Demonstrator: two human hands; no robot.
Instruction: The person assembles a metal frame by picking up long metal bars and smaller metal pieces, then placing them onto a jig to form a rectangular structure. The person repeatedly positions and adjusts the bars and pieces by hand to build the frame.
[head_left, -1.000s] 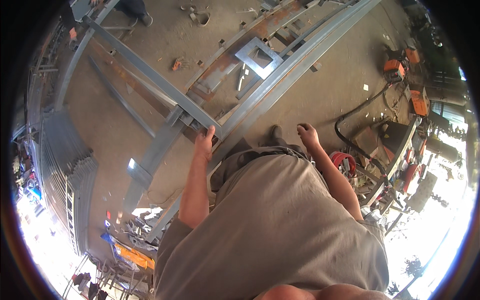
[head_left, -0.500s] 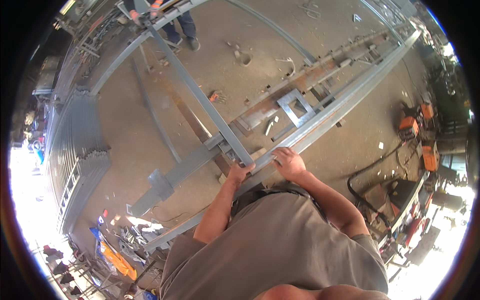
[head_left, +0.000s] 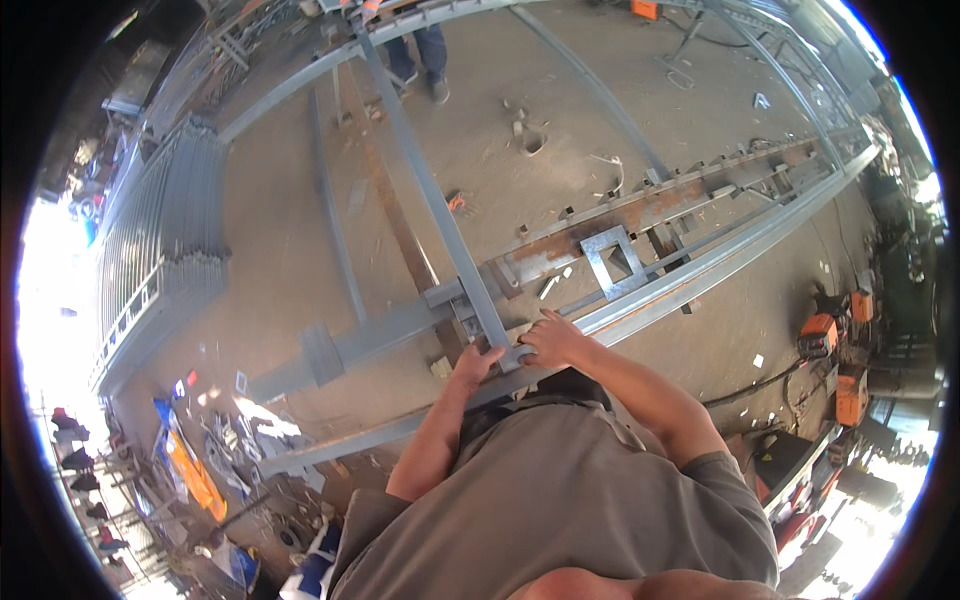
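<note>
A long grey metal beam point(head_left: 430, 190) runs from a far frame rail down to the long metal rail point(head_left: 625, 315) in front of my body. My left hand point(head_left: 477, 366) is closed round the near end of this beam, thumb on its top. Just right of that end, my right hand point(head_left: 556, 342) bends inward over the rail, its fingertips curled close to the beam's end. Whatever those fingertips hold, if anything, is too small to tell. A square metal plate with a square opening point(head_left: 596, 268) lies to the right, beyond the rail.
Another person's legs point(head_left: 430, 60) and gloved hand point(head_left: 362, 10) are at the beam's far end. Stacked metal profiles point(head_left: 170, 220) stand left. A rusty beam point(head_left: 560, 245) lies inside the frame. Orange machines point(head_left: 818, 335) and a black cable point(head_left: 750, 388) sit at the right.
My right hand has moved left along the rail to the beam's end, its fingers now curled. My left hand keeps its hold. The whole view has shifted slightly.
</note>
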